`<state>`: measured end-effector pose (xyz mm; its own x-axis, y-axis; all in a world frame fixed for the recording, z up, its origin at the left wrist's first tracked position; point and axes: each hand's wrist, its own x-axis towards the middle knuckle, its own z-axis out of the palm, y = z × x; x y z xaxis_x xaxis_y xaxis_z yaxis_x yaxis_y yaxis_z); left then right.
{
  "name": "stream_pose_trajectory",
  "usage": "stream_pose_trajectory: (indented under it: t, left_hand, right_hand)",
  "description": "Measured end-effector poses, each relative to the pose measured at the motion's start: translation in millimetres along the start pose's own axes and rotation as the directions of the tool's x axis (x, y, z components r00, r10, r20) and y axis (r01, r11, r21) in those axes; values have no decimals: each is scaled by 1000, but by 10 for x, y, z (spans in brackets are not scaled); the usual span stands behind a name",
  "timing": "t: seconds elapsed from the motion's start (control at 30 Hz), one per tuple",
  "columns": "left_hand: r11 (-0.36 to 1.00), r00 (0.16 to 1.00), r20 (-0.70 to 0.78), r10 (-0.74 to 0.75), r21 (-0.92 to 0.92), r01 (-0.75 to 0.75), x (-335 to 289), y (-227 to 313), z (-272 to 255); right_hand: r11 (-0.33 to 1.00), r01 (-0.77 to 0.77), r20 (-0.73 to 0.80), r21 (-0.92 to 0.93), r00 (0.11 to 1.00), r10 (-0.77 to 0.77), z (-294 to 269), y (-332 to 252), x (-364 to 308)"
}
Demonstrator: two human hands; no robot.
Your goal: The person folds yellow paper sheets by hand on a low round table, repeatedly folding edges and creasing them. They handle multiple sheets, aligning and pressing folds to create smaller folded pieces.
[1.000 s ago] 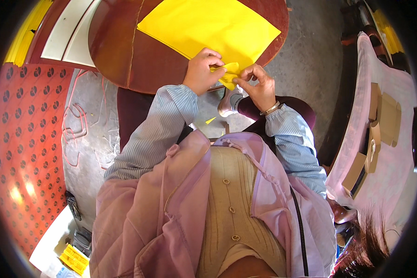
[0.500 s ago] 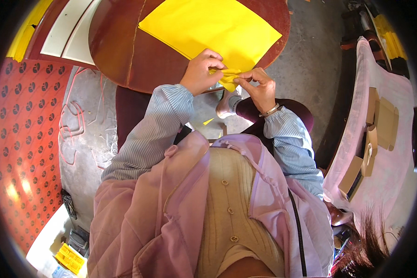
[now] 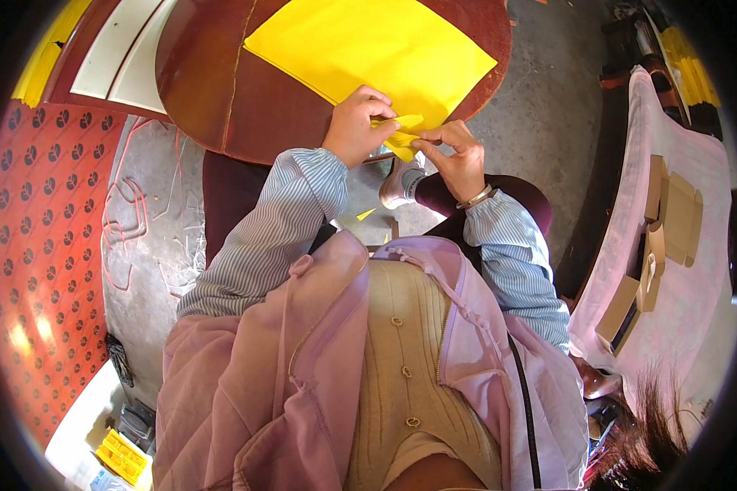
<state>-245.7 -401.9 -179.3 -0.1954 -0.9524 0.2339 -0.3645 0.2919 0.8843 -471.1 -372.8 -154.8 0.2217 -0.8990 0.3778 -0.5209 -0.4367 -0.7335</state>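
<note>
A large yellow sheet, fabric or paper I cannot tell, lies on the round brown table. Its near corner hangs over the table's front edge, gathered into folds. My left hand pinches the gathered corner from the left, thumb and fingers together. From the right, my right hand grips the same folds between thumb and forefinger. The two hands are close together, just past the table edge. What lies inside the folds is hidden.
A small yellow scrap lies on the floor below. To the right, opened cardboard boxes sit on a pink-covered table. A red patterned board stands at left, beside loose pink cord on the floor.
The folds at the sheet's corner have shifted, and a flap now stands out more between my hands. Both hands keep their pinch, with slight finger movement.
</note>
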Motion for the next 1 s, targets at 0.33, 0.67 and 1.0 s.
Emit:
stream_pose_trajectory:
  t: [0.33,0.67,1.0]
  left_hand:
    - [998,993,95,66,-8,-66,1,-16,-111]
    - [998,999,-6,40,38,-40,-1,-10,5]
    - [999,999,40,25,20,-26,11,-31,-41]
  right_hand:
    - [997,-80,15,14,997,80,-9,-12,19]
    - [992,-94,-8,78,995,95,23,-15,0]
    - [998,-64,27,16,998,64,-16,16,6]
